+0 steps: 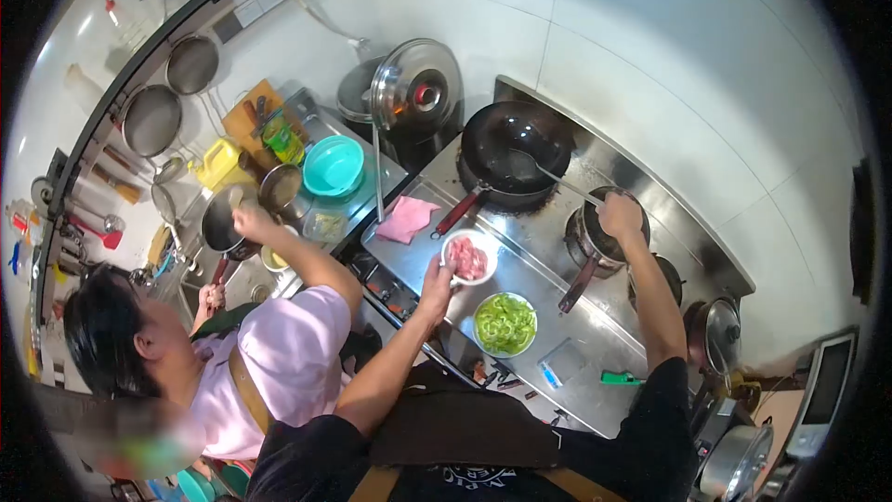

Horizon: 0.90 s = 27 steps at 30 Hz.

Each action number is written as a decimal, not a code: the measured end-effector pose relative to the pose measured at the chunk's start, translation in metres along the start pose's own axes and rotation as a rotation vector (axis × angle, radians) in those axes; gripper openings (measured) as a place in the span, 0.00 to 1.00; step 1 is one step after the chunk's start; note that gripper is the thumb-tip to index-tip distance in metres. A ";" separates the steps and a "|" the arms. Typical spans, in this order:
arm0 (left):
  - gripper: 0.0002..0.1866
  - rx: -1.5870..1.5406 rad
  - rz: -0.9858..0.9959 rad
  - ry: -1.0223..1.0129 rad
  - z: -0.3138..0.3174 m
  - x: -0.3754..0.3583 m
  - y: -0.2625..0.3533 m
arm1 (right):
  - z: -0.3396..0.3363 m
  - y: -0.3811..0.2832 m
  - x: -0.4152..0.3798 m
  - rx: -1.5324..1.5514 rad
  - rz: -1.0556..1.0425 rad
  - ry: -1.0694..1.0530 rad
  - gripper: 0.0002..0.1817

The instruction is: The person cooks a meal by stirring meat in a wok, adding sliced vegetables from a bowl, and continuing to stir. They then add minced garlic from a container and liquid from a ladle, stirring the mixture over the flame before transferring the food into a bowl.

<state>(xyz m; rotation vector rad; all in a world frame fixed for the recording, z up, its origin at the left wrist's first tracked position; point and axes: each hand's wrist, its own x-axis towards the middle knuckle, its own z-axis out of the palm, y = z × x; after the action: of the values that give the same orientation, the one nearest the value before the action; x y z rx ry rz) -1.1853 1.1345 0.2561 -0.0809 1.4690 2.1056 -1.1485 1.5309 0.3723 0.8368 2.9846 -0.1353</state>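
In the head view my left hand point(437, 290) grips the rim of a white bowl point(450, 264) of sliced raw meat point(468, 259), held over the steel counter. My right hand point(620, 217) is closed round the handle of a long metal ladle point(569, 187). Its rounded head rests inside a dark wok point(502, 121) on the stove, with the wok's red-brown handle point(457, 214) pointing toward me. A bowl of sliced green vegetables point(505, 323) stands between my arms. Beside my right hand is a small pot point(604, 251) with a dark handle.
A co-worker in a pink top point(288, 344) works at my left, over a pan point(223, 223). A pink cloth point(407, 219), a turquoise basin point(334, 166) and a large glass lid point(416, 84) lie beyond. A green lighter point(621, 378) and a lidded pot point(720, 335) are at right.
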 end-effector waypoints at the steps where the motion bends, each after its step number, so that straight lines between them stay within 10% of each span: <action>1: 0.28 0.013 0.014 0.008 0.011 0.017 0.012 | 0.010 0.000 -0.005 0.021 0.042 0.021 0.20; 8: 0.29 0.528 0.502 0.333 0.063 0.200 0.034 | 0.066 -0.027 -0.054 1.167 0.307 -0.332 0.12; 18: 0.33 1.501 0.806 0.150 0.147 0.306 0.076 | 0.044 -0.097 -0.096 1.487 0.396 -0.458 0.13; 27: 0.34 1.504 0.974 0.028 0.171 0.334 0.101 | 0.073 -0.096 -0.044 1.725 0.561 -0.512 0.14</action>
<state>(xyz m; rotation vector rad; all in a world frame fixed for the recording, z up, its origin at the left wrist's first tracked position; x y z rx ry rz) -1.4685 1.3982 0.2894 1.3508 3.0309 0.8706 -1.1597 1.4199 0.3092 1.2150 1.4268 -2.4371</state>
